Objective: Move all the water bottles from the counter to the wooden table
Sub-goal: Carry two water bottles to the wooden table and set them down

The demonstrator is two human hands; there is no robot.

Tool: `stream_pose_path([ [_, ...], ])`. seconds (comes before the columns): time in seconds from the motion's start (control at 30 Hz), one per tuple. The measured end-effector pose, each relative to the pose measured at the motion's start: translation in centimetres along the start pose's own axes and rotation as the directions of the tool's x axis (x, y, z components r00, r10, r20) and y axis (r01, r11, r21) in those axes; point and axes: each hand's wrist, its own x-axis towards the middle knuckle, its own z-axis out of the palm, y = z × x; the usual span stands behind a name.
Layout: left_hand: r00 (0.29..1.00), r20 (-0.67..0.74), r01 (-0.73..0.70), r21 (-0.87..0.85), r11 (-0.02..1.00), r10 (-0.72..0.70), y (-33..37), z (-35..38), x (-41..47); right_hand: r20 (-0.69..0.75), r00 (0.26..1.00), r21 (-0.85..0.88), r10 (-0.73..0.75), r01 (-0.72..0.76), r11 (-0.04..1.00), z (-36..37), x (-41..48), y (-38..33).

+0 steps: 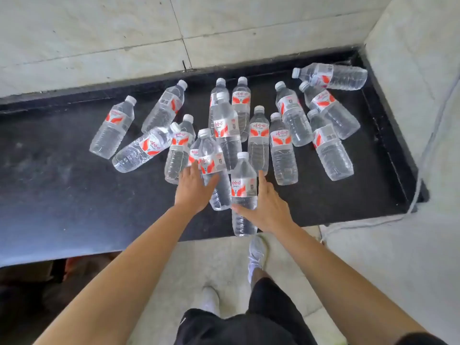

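Note:
Several clear water bottles with red-and-white labels crowd the black counter point(62, 170), some upright, some lying down. My left hand point(193, 189) wraps a bottle point(212, 158) at the front of the cluster, with the thumb across its front. My right hand point(267, 207) grips a second bottle point(244, 188) just to the right, thumb over its lower body and fingers along its right side. That bottle's base shows past the counter's front edge. The wooden table is not in view.
A pale stone wall runs behind the counter, and a stone block point(410, 70) rises at its right end. More bottles lie at the back right point(333, 75) and at the left point(112, 130). My shoe point(257, 250) stands on the light floor below.

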Motion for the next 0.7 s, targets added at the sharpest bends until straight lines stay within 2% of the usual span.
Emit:
stream_pose_path([
  [0.07, 0.996, -0.046, 0.073, -0.076, 0.994, -0.077, 1.2, 0.6, 1.7, 0.063, 0.998, 0.038, 0.024, -0.026, 0.999, 0.0, 1.3, 0.0],
  [0.13, 0.985, -0.034, 0.161, -0.130, 0.978, -0.167, 2.3, 0.6, 2.9, 0.114, 0.993, 0.057, 0.028, -0.035, 0.998, 0.3, 2.0, 0.2],
  [0.27, 0.948, -0.007, 0.307, -0.242, 0.920, -0.318, 2.2, 1.2, 4.6, 0.124, 0.992, 0.201, -0.010, -0.016, 0.979, 0.9, 2.3, 1.4],
  [0.4, 0.942, -0.070, 0.272, -0.416, 0.867, -0.330, 2.7, 1.2, 2.6, 0.104, 0.995, 0.268, -0.007, -0.021, 0.963, -0.2, 1.1, 2.7],
  [0.53, 0.934, -0.129, 0.222, -0.522, 0.824, -0.333, 3.4, 1.3, -0.5, 0.019, 1.000, 0.303, -0.007, 0.001, 0.953, -2.4, 0.5, 2.7],
  [0.7, 0.901, -0.222, 0.166, -0.617, 0.770, -0.372, 1.1, -1.0, -4.8, -0.058, 0.983, 0.342, -0.172, 0.181, 0.922, -5.1, 1.2, -1.4],
])
